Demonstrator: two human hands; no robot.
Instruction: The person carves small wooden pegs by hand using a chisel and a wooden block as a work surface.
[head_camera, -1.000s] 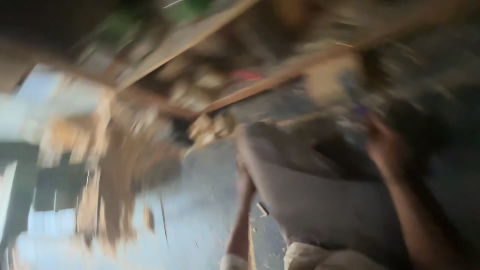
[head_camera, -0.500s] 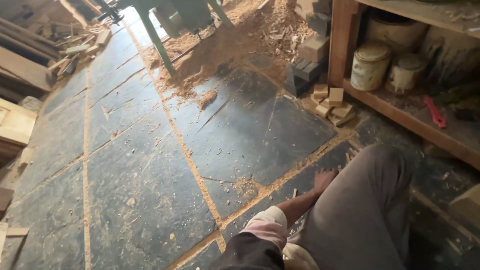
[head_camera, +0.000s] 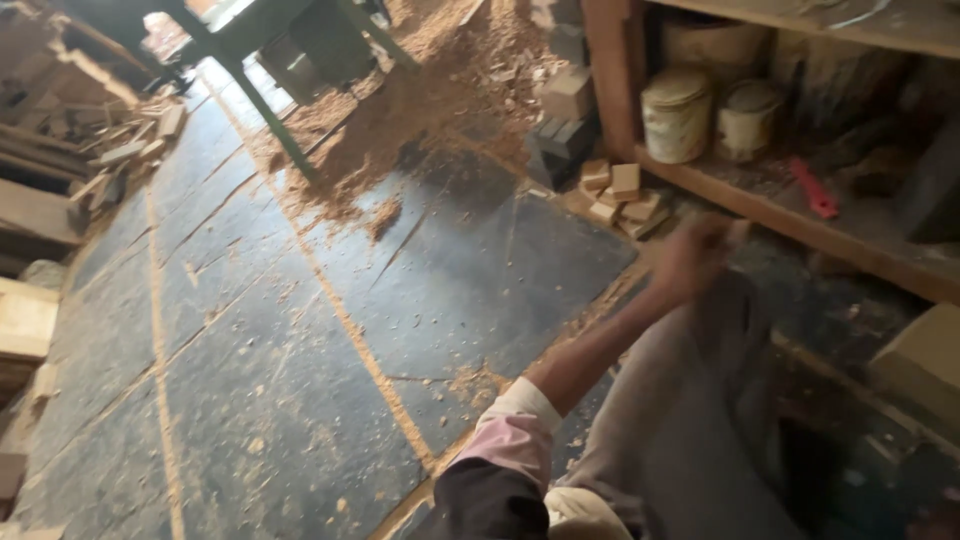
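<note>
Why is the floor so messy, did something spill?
It looks that way: a big heap of sawdust spreads across the dark floor beneath the green stand. Small wood blocks lie jumbled by the shelf, near the person's blurred left hand.

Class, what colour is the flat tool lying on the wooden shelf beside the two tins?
Red; the tool shows in the head view.

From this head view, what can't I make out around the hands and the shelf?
- Left hand: motion-blurred, so the fingers and any contents are unreadable.
- Right hand: out of frame.
- Red tool on the wooden shelf: too blurred to identify.
- Two tins: contents hidden by lids.
- Small wood blocks: number unclear.
</note>
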